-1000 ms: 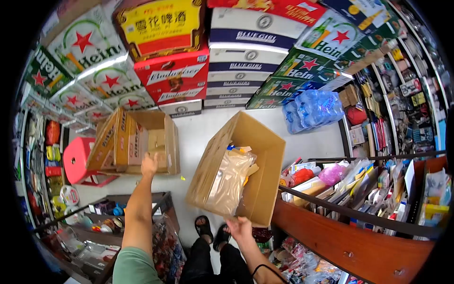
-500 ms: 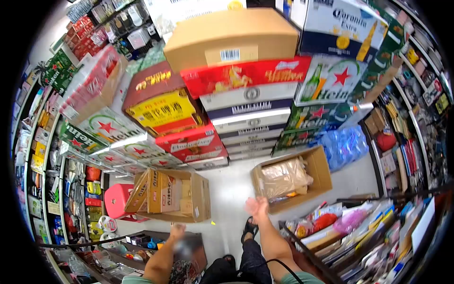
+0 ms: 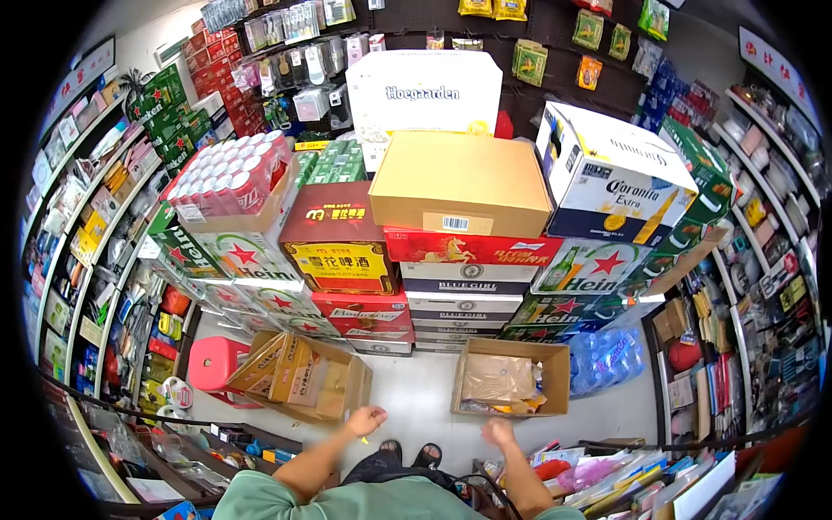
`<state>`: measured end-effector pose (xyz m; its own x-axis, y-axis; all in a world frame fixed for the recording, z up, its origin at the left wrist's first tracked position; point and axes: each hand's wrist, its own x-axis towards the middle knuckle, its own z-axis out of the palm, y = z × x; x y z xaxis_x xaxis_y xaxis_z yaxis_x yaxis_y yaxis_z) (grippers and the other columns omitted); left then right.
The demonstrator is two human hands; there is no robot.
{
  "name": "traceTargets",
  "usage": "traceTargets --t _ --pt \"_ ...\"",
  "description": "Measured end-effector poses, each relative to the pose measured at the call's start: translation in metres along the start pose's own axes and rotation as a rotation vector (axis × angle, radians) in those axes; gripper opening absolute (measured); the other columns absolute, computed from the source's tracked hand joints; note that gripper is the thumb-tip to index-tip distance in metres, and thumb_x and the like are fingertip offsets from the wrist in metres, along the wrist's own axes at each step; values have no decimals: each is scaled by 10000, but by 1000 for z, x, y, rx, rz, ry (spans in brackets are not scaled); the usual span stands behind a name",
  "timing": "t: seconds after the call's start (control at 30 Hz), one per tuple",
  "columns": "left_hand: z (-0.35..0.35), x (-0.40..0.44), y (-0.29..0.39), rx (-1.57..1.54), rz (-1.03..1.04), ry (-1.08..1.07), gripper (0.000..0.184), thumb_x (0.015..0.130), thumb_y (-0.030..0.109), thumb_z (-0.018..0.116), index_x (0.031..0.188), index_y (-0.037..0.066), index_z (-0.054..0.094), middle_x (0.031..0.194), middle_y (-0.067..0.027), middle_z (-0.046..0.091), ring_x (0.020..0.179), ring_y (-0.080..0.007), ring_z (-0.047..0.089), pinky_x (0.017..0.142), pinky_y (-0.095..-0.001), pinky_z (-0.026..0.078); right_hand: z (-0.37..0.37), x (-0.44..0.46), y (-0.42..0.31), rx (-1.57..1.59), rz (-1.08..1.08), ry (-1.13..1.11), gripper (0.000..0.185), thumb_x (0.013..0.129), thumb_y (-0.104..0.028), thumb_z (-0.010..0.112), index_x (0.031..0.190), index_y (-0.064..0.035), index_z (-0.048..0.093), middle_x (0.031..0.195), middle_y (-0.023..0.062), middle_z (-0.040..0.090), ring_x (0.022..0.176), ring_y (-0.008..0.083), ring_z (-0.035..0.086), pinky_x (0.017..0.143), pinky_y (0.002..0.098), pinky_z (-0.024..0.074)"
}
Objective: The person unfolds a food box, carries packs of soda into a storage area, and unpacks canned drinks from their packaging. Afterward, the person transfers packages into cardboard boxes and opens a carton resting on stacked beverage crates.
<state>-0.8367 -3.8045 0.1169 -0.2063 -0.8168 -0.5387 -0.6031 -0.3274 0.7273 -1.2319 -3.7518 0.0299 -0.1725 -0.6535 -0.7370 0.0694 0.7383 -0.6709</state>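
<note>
My left hand (image 3: 366, 421) is beside the right front corner of an open carton (image 3: 345, 392) at the lower left. Its fingers look loosely bent and apart, with nothing visible in them. My right hand (image 3: 498, 430) is just in front of a second open carton (image 3: 555, 400). That hand seems empty, its fingers loosely extended; I cannot tell whether it touches the carton. A brown paper-like package (image 3: 498, 379) and some coloured packets lie in the second carton. Folded cardboard with printing (image 3: 305, 371) stands in the left carton.
Stacked beer cases rise ahead, topped by a plain brown box (image 3: 459, 178) and a Coronita case (image 3: 624, 186). Beside the right carton sits a blue-wrapped bottle pack (image 3: 607, 360). A pink stool (image 3: 215, 364) stands left. Crowded shelves line both sides; goods flank my feet.
The view has tilted up, showing more of the stack and back wall. My hands have come closer together, and the right one's fingers look less spread. The cartons look unchanged.
</note>
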Motion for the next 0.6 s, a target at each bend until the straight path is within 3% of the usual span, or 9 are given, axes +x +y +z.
traceTargets --t 0.07,0.1,0.13,0.17,0.3,0.37,0.47,0.5,0.6 --pt "-11 12 25 -28 37 52 348 900 313 597 1036 -7 623 815 -97 664 742 -155 642 670 -298 517 -6 21 -62 -236 -285 -62 255 879 -224 495 987 -27 615 841 112 671 694 192 624 614 310 505" --pt "-17 17 29 -44 64 103 323 906 282 591 1029 -16 621 819 -96 664 751 -153 643 671 -292 518 13 -11 -127 -45 -269 3 228 871 -158 494 902 4 652 829 110 673 748 189 643 628 307 513" --pt "-22 29 28 -47 62 101 323 906 282 591 1029 -16 621 819 -96 664 751 -153 643 671 -292 518 25 9 -156 67 -413 -25 221 910 -215 513 973 -37 626 853 97 673 694 178 626 632 310 509" --pt "-24 45 24 -143 134 175 301 910 255 581 1014 -25 622 816 -89 662 735 -149 643 665 -284 517 35 2 -206 56 -570 -67 211 913 -214 529 988 -40 621 922 107 680 778 182 646 685 316 522" --pt "-66 68 91 -365 308 430 282 935 223 537 916 -40 637 680 -60 624 572 -127 614 570 -251 495 83 -87 -376 649 -669 -313 340 893 -235 564 1160 -30 519 1085 137 629 933 236 609 799 373 498" --pt "-104 60 156 -423 341 533 389 963 293 477 839 -33 649 559 -55 580 483 -118 577 493 -249 462 98 -85 -420 854 -567 -274 410 916 -246 527 1225 10 441 1236 184 526 1062 271 550 885 429 475" --pt "-151 80 196 -611 505 546 545 993 380 377 779 -38 652 462 -43 517 419 -115 518 439 -256 419 109 -69 -451 1090 -451 -287 476 897 -293 555 1243 8 428 1147 157 543 1051 260 545 906 407 464" --pt "-164 83 214 -667 561 544 541 1006 348 359 798 -68 635 455 -41 487 409 -125 491 461 -250 425 112 -73 -457 1093 -399 -234 444 876 -345 589 1166 -33 464 1012 102 549 922 215 564 814 357 475" --pt "-203 100 247 -611 694 629 445 999 293 403 834 -43 643 491 -34 510 467 -107 508 499 -243 425 118 -69 -463 1151 -366 -251 388 852 -381 630 1055 -88 475 912 54 526 780 163 543 692 307 447"
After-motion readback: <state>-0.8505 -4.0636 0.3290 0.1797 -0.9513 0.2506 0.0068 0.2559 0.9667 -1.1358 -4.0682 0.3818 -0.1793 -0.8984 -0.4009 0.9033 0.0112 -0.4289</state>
